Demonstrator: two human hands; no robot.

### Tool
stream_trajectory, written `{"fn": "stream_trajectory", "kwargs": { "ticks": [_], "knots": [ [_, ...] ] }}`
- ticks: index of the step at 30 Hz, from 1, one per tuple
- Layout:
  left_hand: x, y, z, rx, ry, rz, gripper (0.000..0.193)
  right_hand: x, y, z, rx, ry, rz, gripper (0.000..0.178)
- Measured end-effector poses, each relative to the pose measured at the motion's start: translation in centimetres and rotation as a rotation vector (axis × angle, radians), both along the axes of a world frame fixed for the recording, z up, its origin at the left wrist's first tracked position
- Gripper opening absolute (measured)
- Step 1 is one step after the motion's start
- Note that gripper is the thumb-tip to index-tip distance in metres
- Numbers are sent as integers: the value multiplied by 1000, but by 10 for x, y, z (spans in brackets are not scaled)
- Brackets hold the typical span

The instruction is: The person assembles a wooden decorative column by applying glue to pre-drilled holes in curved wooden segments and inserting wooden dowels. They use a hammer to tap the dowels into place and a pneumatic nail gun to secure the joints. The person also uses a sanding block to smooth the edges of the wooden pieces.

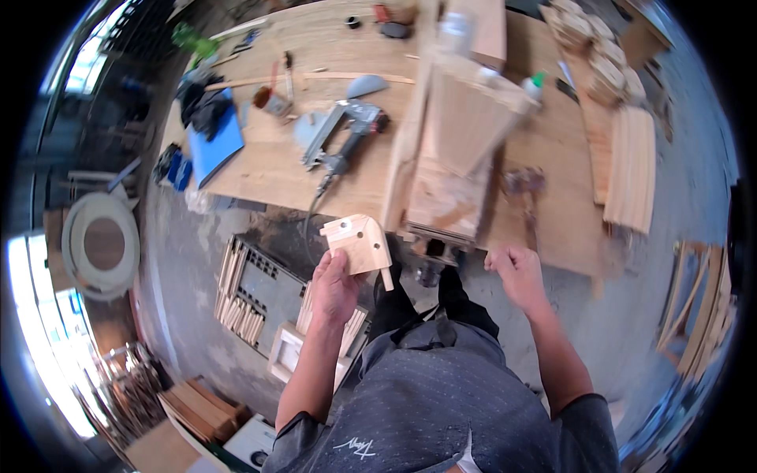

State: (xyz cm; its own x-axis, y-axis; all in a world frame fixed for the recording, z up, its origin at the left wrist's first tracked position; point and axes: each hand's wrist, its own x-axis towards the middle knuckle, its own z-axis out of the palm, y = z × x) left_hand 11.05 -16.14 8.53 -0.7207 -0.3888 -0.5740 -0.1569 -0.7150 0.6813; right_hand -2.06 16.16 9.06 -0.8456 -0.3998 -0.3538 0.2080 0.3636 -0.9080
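My left hand (333, 293) grips a flat pale wooden piece (356, 243) by its lower left edge, thumb on top. One corner of the piece is rounded, dark round holes show in its face, and a short dowel (387, 279) sticks out at its lower right. My right hand (516, 276) is closed in a loose fist by the table's front edge; anything inside the fingers is hidden. Between my hands, a clamp-like metal fixture (435, 246) sits at the table edge under a wooden block (445, 201). A mallet (527, 185) lies beyond my right hand.
A nail gun (344, 142) with a hose lies on the workbench (260, 169). Fanned boards (473, 110) and a green-capped bottle (534, 85) are farther back. Curved wood (631, 162) is stacked at right. Below my left hand stands a crate (264, 288) of wooden sticks.
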Motion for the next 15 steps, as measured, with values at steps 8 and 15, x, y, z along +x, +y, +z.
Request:
{"fn": "stream_trajectory", "kwargs": {
  "ticks": [8, 15],
  "knots": [
    [18, -132, -68, -53, -23, 189, 22, -64, -212, 26, 78, 340, 237, 24],
    [-8, -290, -137, -243, -212, 79, 28, -299, -355, -128, 621, 791, 293, 60]
  ]
}}
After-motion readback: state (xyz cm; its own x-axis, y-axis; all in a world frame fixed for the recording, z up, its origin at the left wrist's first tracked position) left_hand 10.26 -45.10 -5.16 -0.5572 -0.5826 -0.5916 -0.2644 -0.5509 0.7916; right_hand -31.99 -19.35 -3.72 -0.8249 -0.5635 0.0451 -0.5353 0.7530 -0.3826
